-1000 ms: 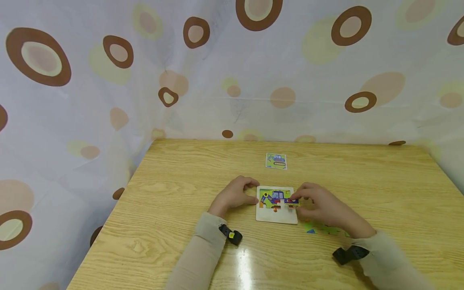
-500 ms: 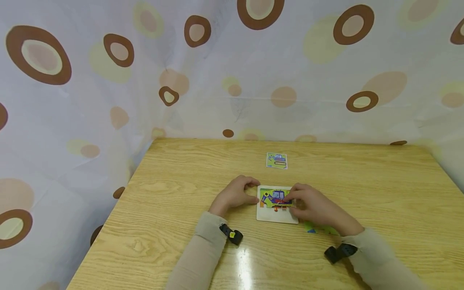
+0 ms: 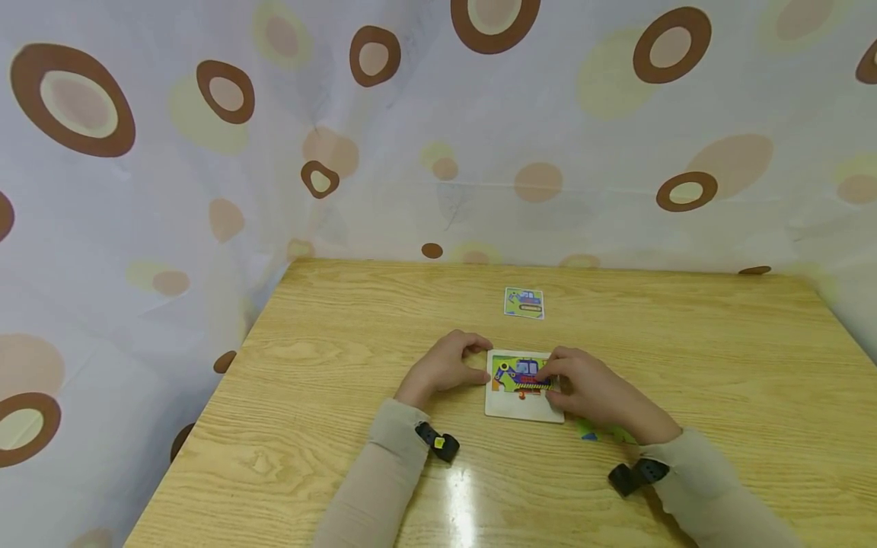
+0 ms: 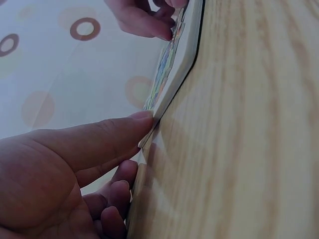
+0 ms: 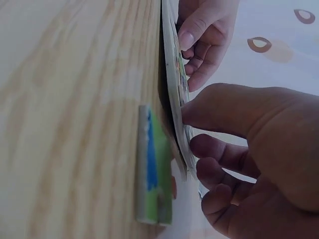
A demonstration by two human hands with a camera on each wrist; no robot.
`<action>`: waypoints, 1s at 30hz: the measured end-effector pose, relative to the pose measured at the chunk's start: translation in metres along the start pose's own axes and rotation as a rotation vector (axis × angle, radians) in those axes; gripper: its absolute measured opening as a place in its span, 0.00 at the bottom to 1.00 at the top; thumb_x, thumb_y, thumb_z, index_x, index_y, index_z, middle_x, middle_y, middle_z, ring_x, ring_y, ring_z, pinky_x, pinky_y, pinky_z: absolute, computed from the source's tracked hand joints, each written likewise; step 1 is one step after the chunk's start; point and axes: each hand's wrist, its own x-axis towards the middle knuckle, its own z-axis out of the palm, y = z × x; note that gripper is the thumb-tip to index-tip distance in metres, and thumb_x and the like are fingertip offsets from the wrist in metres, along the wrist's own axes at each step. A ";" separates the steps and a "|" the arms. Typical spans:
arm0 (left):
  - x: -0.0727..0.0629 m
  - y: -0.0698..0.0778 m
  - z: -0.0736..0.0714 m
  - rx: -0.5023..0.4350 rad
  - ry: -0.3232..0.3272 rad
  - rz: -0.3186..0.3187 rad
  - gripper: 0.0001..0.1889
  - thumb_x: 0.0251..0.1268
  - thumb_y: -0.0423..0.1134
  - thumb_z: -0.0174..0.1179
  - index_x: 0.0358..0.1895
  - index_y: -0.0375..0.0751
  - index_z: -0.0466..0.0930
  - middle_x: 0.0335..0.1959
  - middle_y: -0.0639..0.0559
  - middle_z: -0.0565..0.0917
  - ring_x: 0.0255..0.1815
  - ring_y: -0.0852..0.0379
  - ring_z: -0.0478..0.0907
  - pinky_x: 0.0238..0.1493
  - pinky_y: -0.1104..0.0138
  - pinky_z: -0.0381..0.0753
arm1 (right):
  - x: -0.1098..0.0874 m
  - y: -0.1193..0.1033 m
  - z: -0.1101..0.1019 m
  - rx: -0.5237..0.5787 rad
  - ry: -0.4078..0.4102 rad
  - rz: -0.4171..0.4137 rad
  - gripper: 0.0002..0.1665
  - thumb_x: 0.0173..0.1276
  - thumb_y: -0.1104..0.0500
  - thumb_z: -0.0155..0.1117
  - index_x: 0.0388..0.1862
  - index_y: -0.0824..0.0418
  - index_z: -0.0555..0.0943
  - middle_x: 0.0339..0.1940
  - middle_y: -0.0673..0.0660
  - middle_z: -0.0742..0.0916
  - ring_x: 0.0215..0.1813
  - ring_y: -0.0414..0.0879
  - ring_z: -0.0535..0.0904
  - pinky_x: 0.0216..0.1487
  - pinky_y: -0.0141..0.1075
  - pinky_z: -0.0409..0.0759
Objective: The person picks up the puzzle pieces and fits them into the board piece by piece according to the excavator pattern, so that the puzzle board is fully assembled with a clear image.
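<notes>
A white puzzle board point(image 3: 524, 410) lies on the wooden table, its upper part filled with pieces that form a blue and red digger. My left hand point(image 3: 448, 364) holds the board's left edge; in the left wrist view the thumb point(image 4: 134, 124) rests at its corner. At the right side, my right hand point(image 3: 591, 384) pinches a red, blue and striped puzzle piece point(image 3: 533, 386) down in the picture, its fingertips covering part of it. The right wrist view shows the thumb point(image 5: 199, 112) against the board's face. Bare white shows along the board's lower part.
Loose green and blue puzzle pieces point(image 3: 588, 431) lie beside the board's lower right, partly under my right hand; one green and blue piece point(image 5: 157, 174) shows close up. A small picture card point(image 3: 524, 303) of the digger lies farther back. A patterned curtain point(image 3: 384, 213) borders the table.
My right hand has moved left with the puzzle piece, from the board's right edge into the gap in the digger picture, and lowered it there. My left hand has stayed at the board.
</notes>
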 end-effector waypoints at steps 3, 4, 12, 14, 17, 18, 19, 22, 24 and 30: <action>0.000 0.000 0.000 0.003 -0.001 -0.002 0.25 0.58 0.36 0.72 0.60 0.42 0.80 0.53 0.51 0.79 0.52 0.56 0.71 0.56 0.64 0.71 | 0.001 -0.001 -0.001 0.014 -0.012 0.021 0.11 0.61 0.64 0.71 0.43 0.60 0.87 0.38 0.48 0.80 0.35 0.41 0.71 0.36 0.34 0.72; 0.000 0.000 0.000 0.005 -0.001 0.001 0.25 0.58 0.36 0.72 0.60 0.42 0.80 0.53 0.51 0.79 0.52 0.56 0.71 0.56 0.64 0.71 | 0.002 -0.002 -0.001 0.018 -0.015 0.025 0.11 0.61 0.64 0.72 0.43 0.60 0.87 0.38 0.48 0.81 0.35 0.41 0.71 0.36 0.35 0.72; 0.000 0.000 0.000 -0.003 -0.001 -0.002 0.25 0.58 0.37 0.72 0.60 0.43 0.80 0.53 0.52 0.79 0.53 0.56 0.71 0.57 0.64 0.71 | 0.004 -0.002 -0.002 0.015 -0.030 0.047 0.11 0.61 0.64 0.72 0.44 0.59 0.87 0.39 0.48 0.82 0.36 0.42 0.72 0.38 0.36 0.72; 0.000 0.000 0.000 -0.006 0.002 -0.001 0.25 0.58 0.37 0.72 0.60 0.43 0.80 0.53 0.52 0.79 0.53 0.56 0.71 0.57 0.63 0.71 | 0.003 -0.002 -0.003 0.012 -0.032 0.044 0.12 0.61 0.63 0.72 0.45 0.59 0.87 0.39 0.47 0.82 0.36 0.42 0.72 0.38 0.36 0.72; 0.000 0.000 0.000 -0.008 0.002 -0.002 0.25 0.58 0.37 0.72 0.60 0.43 0.80 0.53 0.52 0.79 0.53 0.56 0.71 0.57 0.63 0.71 | 0.002 -0.003 -0.005 0.010 -0.030 0.037 0.11 0.62 0.63 0.72 0.45 0.59 0.87 0.39 0.47 0.82 0.36 0.42 0.72 0.38 0.36 0.72; 0.000 0.000 0.000 -0.010 0.003 -0.004 0.25 0.58 0.37 0.73 0.60 0.42 0.80 0.53 0.52 0.79 0.53 0.56 0.71 0.57 0.63 0.71 | 0.001 -0.003 -0.006 0.014 -0.028 0.036 0.11 0.63 0.63 0.71 0.45 0.59 0.87 0.39 0.47 0.82 0.36 0.42 0.72 0.38 0.37 0.73; 0.000 0.000 0.000 -0.011 0.004 -0.006 0.25 0.58 0.36 0.73 0.60 0.43 0.80 0.53 0.53 0.78 0.53 0.56 0.71 0.57 0.63 0.71 | 0.000 -0.004 -0.007 0.018 -0.025 0.036 0.11 0.63 0.63 0.71 0.46 0.59 0.87 0.39 0.47 0.82 0.36 0.42 0.73 0.38 0.37 0.73; 0.001 0.000 0.001 -0.018 0.005 -0.014 0.25 0.58 0.36 0.73 0.60 0.43 0.80 0.53 0.53 0.78 0.53 0.56 0.71 0.58 0.63 0.71 | -0.003 -0.005 -0.010 0.024 -0.005 0.044 0.11 0.63 0.62 0.71 0.45 0.59 0.87 0.39 0.47 0.83 0.37 0.41 0.74 0.39 0.38 0.75; 0.001 -0.001 0.001 -0.021 0.007 -0.019 0.25 0.57 0.36 0.73 0.60 0.43 0.80 0.53 0.53 0.78 0.53 0.56 0.71 0.58 0.63 0.71 | -0.005 -0.006 -0.011 0.031 0.006 0.050 0.11 0.63 0.62 0.71 0.45 0.59 0.87 0.39 0.48 0.83 0.38 0.41 0.75 0.40 0.39 0.76; 0.001 -0.001 0.001 -0.020 0.009 -0.017 0.25 0.57 0.36 0.73 0.60 0.43 0.80 0.53 0.53 0.78 0.54 0.56 0.71 0.58 0.63 0.71 | -0.012 -0.005 -0.017 0.065 0.010 0.059 0.12 0.65 0.62 0.70 0.47 0.60 0.86 0.40 0.48 0.84 0.41 0.43 0.78 0.41 0.39 0.79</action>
